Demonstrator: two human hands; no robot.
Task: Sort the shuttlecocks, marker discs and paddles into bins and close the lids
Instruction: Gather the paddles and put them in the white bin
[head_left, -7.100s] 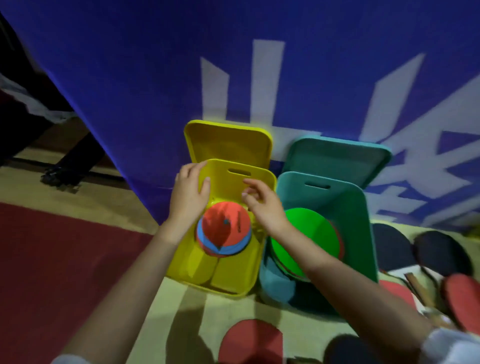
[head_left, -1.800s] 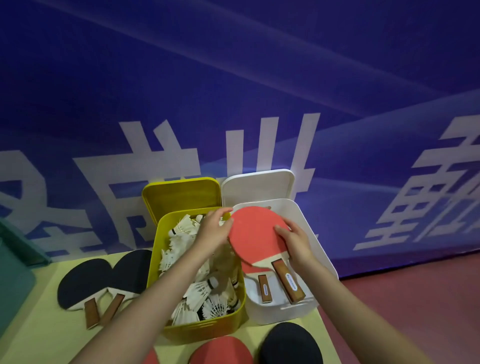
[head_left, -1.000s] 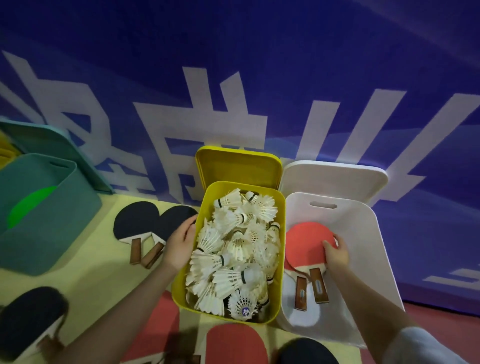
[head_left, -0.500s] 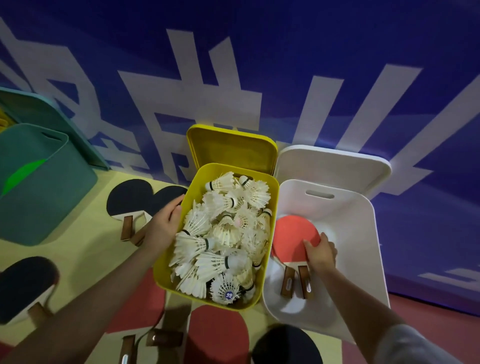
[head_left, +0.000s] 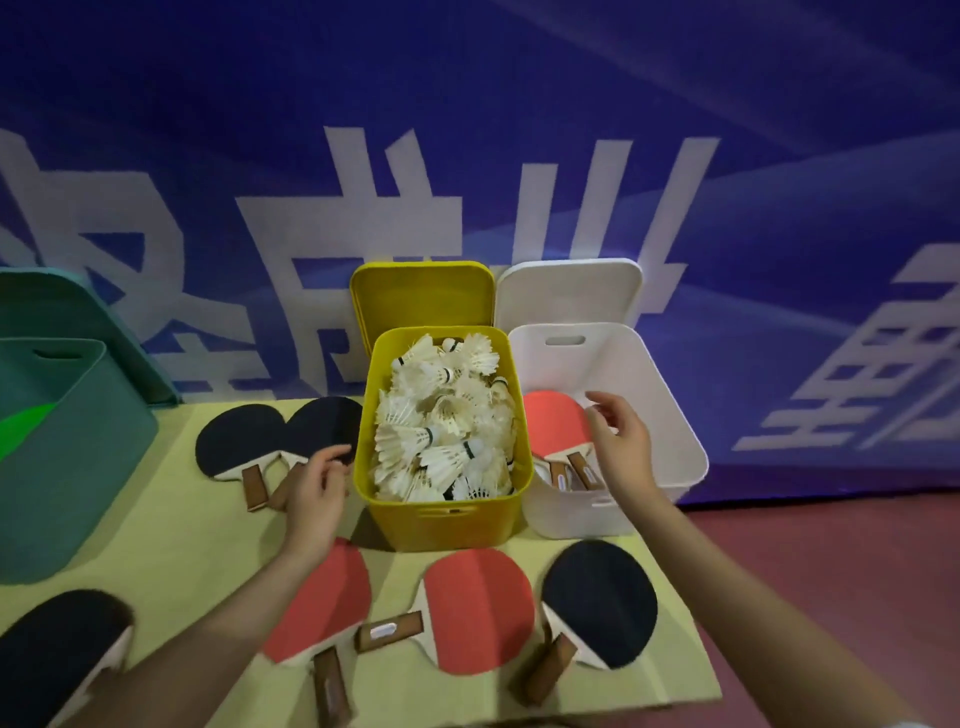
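Red-faced wooden paddle: now released into our white plastic bin, right hand lifted clear, fingers spread. Left hand, fingers loosely apart, reaches the black-faced paddles on the left. Eight remain outside; lids open.

Two bare forearms run up from the lower edge to the left hand and the right hand — no rings, watch or gloves on either — with only a sliver of pale sleeve showing at the bottom right corner.
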